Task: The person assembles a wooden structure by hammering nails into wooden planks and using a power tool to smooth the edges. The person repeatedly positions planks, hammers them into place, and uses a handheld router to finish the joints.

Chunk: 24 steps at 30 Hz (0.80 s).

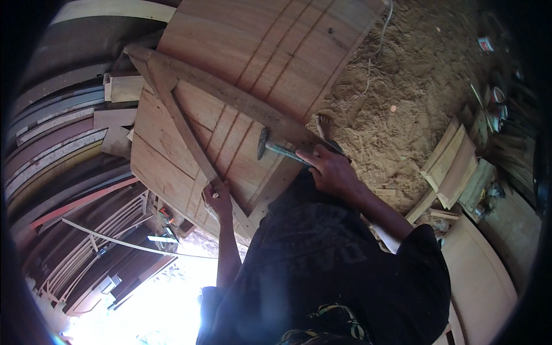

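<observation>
A large wooden panel of joined boards with grooves fills the upper middle. Two wooden battens cross it in a V shape. My right hand is shut on the handle of a hammer, whose metal head sits over the panel near the longer batten. My left hand grips the lower end of the thinner batten at the panel's near edge. A bare foot shows beyond the panel on the ground.
Sawdust covers the ground at the upper right, with a thin white cord across it. Wooden frames and boards lie at the right. Stacked planks and curved strips line the left side.
</observation>
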Each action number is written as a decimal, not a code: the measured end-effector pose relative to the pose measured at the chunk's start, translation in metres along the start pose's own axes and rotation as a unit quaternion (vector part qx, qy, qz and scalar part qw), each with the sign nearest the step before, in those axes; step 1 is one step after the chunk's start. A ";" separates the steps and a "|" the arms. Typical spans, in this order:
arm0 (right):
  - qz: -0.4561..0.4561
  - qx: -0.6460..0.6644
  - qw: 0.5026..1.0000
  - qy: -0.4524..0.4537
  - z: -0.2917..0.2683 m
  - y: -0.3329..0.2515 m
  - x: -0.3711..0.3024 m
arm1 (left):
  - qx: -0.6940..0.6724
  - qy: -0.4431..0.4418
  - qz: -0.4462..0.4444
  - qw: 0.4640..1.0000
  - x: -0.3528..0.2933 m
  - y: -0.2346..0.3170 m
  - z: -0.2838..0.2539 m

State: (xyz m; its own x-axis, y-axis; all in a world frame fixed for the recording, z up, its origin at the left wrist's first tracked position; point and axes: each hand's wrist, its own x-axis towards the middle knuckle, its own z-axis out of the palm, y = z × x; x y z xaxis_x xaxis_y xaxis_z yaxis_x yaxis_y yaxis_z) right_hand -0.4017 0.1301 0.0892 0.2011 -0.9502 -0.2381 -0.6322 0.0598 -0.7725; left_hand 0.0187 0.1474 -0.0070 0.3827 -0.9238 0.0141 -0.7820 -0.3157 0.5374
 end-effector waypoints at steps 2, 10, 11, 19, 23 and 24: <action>0.004 -0.012 1.000 -0.012 -0.005 0.002 0.001 | -0.015 0.002 -0.007 1.000 -0.003 -0.003 0.003; -0.009 0.021 0.990 0.136 0.009 0.030 0.034 | 0.028 -0.011 0.015 0.999 0.000 -0.024 0.002; 0.004 -0.003 0.989 0.150 0.009 0.034 0.041 | 0.029 -0.011 0.011 0.999 0.015 -0.007 0.000; -0.006 0.052 0.988 0.147 0.022 0.049 0.073 | 0.029 0.042 0.024 0.998 0.153 0.060 0.022; 0.013 0.059 0.990 0.131 0.025 0.051 0.072 | 0.057 0.064 -0.025 0.996 0.226 0.076 0.052; 0.000 0.071 0.988 0.135 0.025 0.050 0.071 | 0.072 0.073 -0.042 0.994 0.234 0.080 0.055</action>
State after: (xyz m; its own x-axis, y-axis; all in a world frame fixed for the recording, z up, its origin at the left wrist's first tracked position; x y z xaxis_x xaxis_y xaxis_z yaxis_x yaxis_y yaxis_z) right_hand -0.4002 0.0729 0.0183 -0.0181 -0.9960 -0.0872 -0.5164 0.0839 -0.8522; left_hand 0.0189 -0.1057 -0.0074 0.5085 -0.8550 0.1021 -0.8029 -0.4279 0.4151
